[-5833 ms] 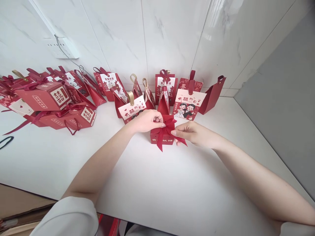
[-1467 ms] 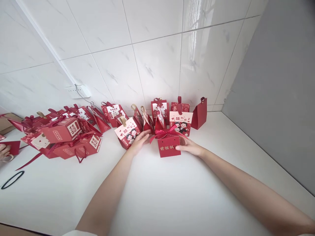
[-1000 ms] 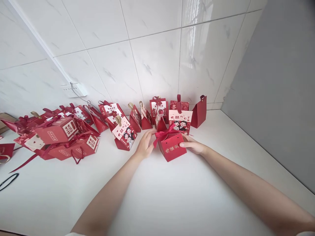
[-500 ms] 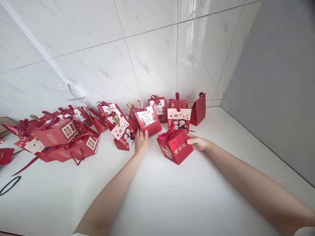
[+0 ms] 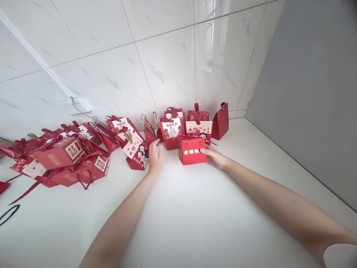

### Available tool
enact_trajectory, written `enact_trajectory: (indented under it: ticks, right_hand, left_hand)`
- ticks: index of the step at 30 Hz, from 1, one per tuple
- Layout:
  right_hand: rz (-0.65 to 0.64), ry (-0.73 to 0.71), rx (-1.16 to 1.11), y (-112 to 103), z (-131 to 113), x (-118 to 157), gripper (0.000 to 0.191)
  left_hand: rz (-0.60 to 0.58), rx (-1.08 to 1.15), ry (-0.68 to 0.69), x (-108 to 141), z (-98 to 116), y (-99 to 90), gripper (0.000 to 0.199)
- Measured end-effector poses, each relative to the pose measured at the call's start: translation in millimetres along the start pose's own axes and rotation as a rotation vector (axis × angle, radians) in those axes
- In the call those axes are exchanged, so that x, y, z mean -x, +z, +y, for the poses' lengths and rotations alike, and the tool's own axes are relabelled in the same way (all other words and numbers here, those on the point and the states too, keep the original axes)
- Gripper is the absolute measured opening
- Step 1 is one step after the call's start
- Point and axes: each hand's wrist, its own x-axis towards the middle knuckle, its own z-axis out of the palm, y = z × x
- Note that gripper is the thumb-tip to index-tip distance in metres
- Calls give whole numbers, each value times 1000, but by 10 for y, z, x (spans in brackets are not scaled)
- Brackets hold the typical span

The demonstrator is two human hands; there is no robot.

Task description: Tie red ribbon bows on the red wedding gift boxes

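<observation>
My right hand (image 5: 216,158) grips the right side of a red gift box (image 5: 193,153) with gold characters and a ribbon bow, its thumb on the front face. The box stands on the white table before a pink-and-red couple-print box (image 5: 206,127), partly covering it. My left hand (image 5: 156,157) is open, fingers apart, holding nothing. Close to its left side leans another couple-print box (image 5: 136,150) with a gold loop. Beyond it, a red box with a white printed label (image 5: 173,131) stands upright.
Left of the hands lies a pile of red gift boxes (image 5: 60,154) with ribbons. A plain red box (image 5: 221,122) stands at the right end of the row. A dark loop (image 5: 9,214) lies at the left edge. Behind are a tiled wall (image 5: 164,70) and a socket (image 5: 75,106).
My left hand has let go of the white-label box, which now stands straighter further back. My right hand has pushed the bow-tied box back and turned its gold-lettered face toward me.
</observation>
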Motion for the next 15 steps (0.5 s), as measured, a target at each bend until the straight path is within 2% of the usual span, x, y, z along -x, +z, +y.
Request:
enact_trajectory:
  ticks: [1,3,4,6,10,15]
  right_hand:
    - [33,-29,16,33,10,-16,58]
    - [67,-65,61,72,30,-42,60]
    - [67,-70,79,78,37,-52,61]
    - [47,-58,96,70,41,-64,58]
    - [-18,-16,118,44,20,-79,50]
    - [-31,-20,177,69,-9,-93,50]
  left_hand:
    - [-47,56,46,54,56,13,55]
    - [-251,158,110,139,147,66,67]
    - [-355,191,122,164,178,100,72]
    - [-478,234,94,179,206,160,77]
    - [-547,350,-52,125,127,173,69]
    - [-577,365,-61,73,-25,125,76]
